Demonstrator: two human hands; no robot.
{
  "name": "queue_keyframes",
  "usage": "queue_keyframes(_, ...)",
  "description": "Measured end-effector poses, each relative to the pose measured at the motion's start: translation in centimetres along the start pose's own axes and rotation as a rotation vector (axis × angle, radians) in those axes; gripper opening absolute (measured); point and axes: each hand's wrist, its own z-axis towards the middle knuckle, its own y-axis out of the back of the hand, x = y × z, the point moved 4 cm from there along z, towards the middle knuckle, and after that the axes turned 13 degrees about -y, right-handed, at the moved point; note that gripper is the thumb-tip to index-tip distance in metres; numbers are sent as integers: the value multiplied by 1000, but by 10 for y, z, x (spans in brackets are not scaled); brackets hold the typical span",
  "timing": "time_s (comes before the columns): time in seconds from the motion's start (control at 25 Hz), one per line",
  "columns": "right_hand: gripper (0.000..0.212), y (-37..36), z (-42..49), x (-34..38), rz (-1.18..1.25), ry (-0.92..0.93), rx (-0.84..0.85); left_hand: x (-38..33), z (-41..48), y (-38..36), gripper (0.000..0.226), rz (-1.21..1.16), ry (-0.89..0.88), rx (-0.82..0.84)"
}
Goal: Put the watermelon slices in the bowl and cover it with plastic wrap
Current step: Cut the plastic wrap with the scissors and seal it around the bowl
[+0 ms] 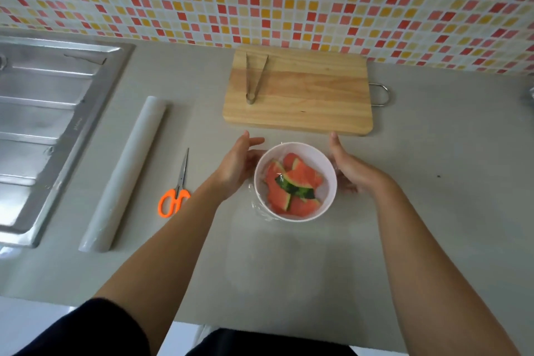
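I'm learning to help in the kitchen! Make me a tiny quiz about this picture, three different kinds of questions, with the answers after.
1. True or false: the tongs lie on the cutting board.
2. Which thing lies nearer the sink: A) the scissors, B) the plastic wrap roll?
3. Fill in: the bowl holds ____ slices.

Key:
1. True.
2. B; the scissors lie between the roll and the bowl.
3. Watermelon. The left hand and right hand flank the bowl, with clear film visible around it.
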Motion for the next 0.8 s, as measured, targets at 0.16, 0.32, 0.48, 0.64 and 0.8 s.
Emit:
queue_keyframes(0.16, 96, 3, 7, -13, 195, 72, -125, -1, 5, -1, 52, 206, -6, 166)
queue_keyframes(0.32, 55, -2, 14, -11, 500, 54, -14, -2, 8, 3, 48, 261, 17, 148)
queue_keyframes(0.48, 33, 4, 20, -11, 578, 110, -75, -2, 10, 7, 34, 284, -21, 178)
queue_keyframes(0.64, 27, 5, 22, -10, 646, 130, -101, -5, 10, 21, 26, 125, -34, 53)
queue_keyframes(0.8, 29, 6, 17, -14, 637, 128, -143, -2, 3, 26, 25, 37, -39, -78)
